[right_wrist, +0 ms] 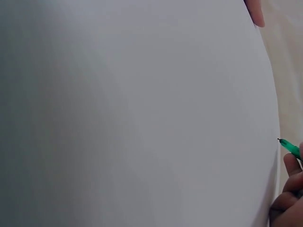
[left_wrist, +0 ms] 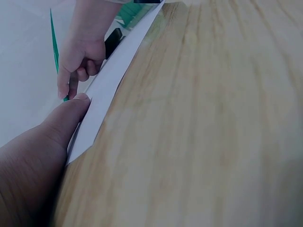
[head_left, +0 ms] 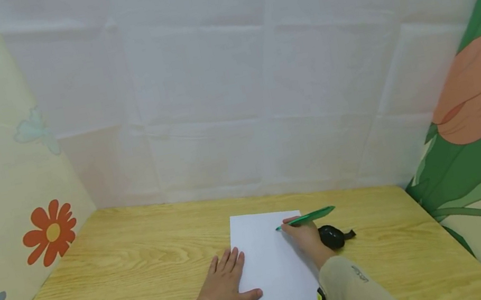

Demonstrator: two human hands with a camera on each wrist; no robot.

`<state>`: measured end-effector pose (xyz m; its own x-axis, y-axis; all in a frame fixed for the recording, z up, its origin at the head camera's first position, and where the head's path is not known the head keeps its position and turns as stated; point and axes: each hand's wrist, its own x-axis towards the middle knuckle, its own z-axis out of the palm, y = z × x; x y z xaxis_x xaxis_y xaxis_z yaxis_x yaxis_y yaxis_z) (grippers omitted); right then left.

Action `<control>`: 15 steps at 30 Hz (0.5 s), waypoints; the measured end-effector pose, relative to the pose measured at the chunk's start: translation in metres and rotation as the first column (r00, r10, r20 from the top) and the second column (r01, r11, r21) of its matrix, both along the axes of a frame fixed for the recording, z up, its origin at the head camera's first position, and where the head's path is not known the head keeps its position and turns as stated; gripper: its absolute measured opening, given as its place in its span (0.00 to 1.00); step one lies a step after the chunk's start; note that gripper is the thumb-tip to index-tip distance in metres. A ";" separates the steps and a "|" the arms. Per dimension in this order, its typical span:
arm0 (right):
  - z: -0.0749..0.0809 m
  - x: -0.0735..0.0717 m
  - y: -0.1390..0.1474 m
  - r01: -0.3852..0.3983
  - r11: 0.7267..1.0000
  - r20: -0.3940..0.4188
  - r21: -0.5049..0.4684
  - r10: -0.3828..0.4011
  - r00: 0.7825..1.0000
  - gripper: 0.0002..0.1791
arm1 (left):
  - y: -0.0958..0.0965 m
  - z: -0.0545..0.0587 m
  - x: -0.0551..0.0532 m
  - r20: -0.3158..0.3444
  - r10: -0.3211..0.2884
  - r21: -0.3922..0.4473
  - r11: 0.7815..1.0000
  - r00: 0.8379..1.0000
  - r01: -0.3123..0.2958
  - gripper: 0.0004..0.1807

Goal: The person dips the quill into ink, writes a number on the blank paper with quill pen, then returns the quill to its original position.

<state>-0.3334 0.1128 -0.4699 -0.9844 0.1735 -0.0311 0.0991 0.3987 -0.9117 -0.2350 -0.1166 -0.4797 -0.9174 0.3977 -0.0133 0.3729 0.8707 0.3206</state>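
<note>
Writing was judged barely begun: the white rectangular paper sheet (head_left: pixel 274 273), apparently unmarked, was pinned to the light wooden table (head_left: pixel 121 267) by the flat, open left hand (head_left: pixel 226 286), while the slim green pen (head_left: pixel 306 218) was gripped over its upper part by the right hand (head_left: pixel 304 238).

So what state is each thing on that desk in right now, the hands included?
Sheet of paper: lying flat on the wooden table, blank as far as can be seen.
Green pen: gripped in writing position, tip at the paper's upper right area.
Right hand: fingers curled round the pen.
Left hand: flat, fingers straight, pressing on the paper's left edge.
Black wrist device: strapped by the right wrist.
</note>
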 end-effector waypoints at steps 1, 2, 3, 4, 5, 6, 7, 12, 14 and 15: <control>0.000 0.000 0.000 -0.001 1.000 0.000 0.005 0.001 1.000 0.13 | 0.000 0.000 0.000 0.001 0.000 0.000 1.000 1.000 0.000 0.57; -0.001 0.000 0.000 -0.003 1.000 -0.002 0.007 0.003 1.000 0.13 | 0.000 0.001 0.000 0.001 0.000 0.001 1.000 1.000 0.000 0.57; -0.001 -0.001 0.000 -0.004 1.000 -0.003 0.009 0.004 1.000 0.13 | 0.000 0.001 0.000 0.001 0.000 0.002 1.000 1.000 0.000 0.57; -0.002 -0.001 0.000 -0.005 1.000 -0.007 0.010 0.005 1.000 0.13 | 0.000 0.001 0.000 0.001 0.000 0.002 1.000 1.000 0.000 0.57; -0.002 -0.001 0.000 -0.006 1.000 -0.008 0.011 0.006 1.000 0.13 | 0.000 0.000 0.000 0.002 0.001 0.002 1.000 1.000 -0.001 0.57; -0.002 -0.002 0.000 -0.008 1.000 -0.008 0.013 0.008 1.000 0.13 | 0.000 0.000 0.000 0.003 0.001 0.003 1.000 1.000 -0.001 0.57; -0.003 -0.002 -0.001 -0.009 1.000 -0.008 0.013 0.009 1.000 0.13 | 0.000 0.000 0.000 0.004 0.002 0.003 1.000 1.000 -0.002 0.57; -0.003 -0.003 -0.001 -0.012 1.000 -0.007 0.018 0.013 1.000 0.13 | 0.000 0.001 0.000 0.001 0.003 0.000 1.000 1.000 -0.003 0.57; -0.003 -0.003 -0.001 -0.012 1.000 -0.011 0.016 0.012 1.000 0.13 | 0.000 0.001 0.001 0.000 0.002 0.001 1.000 1.000 -0.002 0.57; -0.003 -0.003 -0.001 -0.012 1.000 -0.013 0.012 0.012 1.000 0.13 | 0.000 0.001 0.000 -0.001 0.002 0.001 1.000 1.000 -0.002 0.57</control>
<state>-0.3361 0.1114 -0.4732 -0.9867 0.1617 -0.0161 0.0822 0.4110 -0.9079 -0.2347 -0.1165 -0.4787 -0.9182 0.3960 -0.0118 0.3715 0.8711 0.3213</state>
